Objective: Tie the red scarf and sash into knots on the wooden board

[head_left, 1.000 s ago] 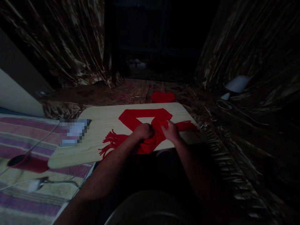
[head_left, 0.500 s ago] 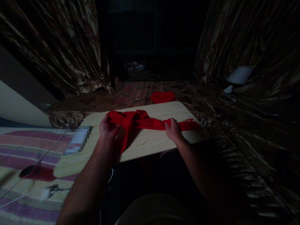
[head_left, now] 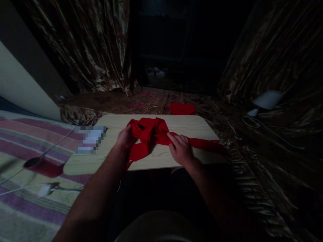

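Observation:
A red fringed scarf (head_left: 157,129) lies loosely looped and bunched on a light wood-grain tabletop (head_left: 156,160). One fold hangs toward the near edge, and a long strip trails right, partly behind my right hand. My left hand (head_left: 124,137) is closed on the scarf's left side, its fingertips partly hidden by cloth. Over the strip just right of the bunch lies my right hand (head_left: 182,149), fingers stretched out and thumb apart from them, touching the fabric. Behind the table's far edge sits another piece of red cloth (head_left: 182,108).
At the tabletop's left lies a blurred-out flat object (head_left: 91,139). A dark red cup (head_left: 46,167) lies on its side on the striped bedspread (head_left: 22,210), near a white plug (head_left: 45,190) and cables. A small white lamp (head_left: 267,99) stands at right. Patterned curtains (head_left: 101,43) hang behind.
My right hand has slid left along the strip toward the bunch, its fingers now straighter. The scarf is more gathered, with its near fold spread on the table. The view has shifted slightly.

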Demonstrator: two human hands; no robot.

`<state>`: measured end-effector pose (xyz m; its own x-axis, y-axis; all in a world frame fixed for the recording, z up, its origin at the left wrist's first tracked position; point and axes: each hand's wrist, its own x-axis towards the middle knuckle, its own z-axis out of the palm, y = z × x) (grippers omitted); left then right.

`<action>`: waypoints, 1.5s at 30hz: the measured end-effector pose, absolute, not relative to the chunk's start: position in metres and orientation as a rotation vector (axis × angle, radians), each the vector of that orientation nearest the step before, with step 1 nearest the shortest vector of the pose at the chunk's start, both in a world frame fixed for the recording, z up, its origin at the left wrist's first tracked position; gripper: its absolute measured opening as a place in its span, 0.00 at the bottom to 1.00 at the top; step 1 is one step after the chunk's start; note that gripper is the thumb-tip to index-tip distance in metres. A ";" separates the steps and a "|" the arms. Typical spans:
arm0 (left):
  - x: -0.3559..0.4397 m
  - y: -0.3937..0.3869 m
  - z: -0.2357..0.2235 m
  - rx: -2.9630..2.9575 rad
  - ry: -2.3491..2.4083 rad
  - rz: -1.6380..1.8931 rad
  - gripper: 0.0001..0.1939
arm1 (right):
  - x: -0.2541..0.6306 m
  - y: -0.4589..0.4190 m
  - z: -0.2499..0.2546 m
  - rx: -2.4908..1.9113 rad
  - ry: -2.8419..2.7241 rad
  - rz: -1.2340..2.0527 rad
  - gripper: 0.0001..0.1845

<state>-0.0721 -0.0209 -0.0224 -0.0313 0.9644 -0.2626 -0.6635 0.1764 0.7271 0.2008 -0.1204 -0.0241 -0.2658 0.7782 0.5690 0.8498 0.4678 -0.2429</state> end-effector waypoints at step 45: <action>-0.087 -0.021 -0.015 0.126 0.663 1.572 0.18 | 0.271 -0.025 0.042 -1.320 -0.872 0.403 0.49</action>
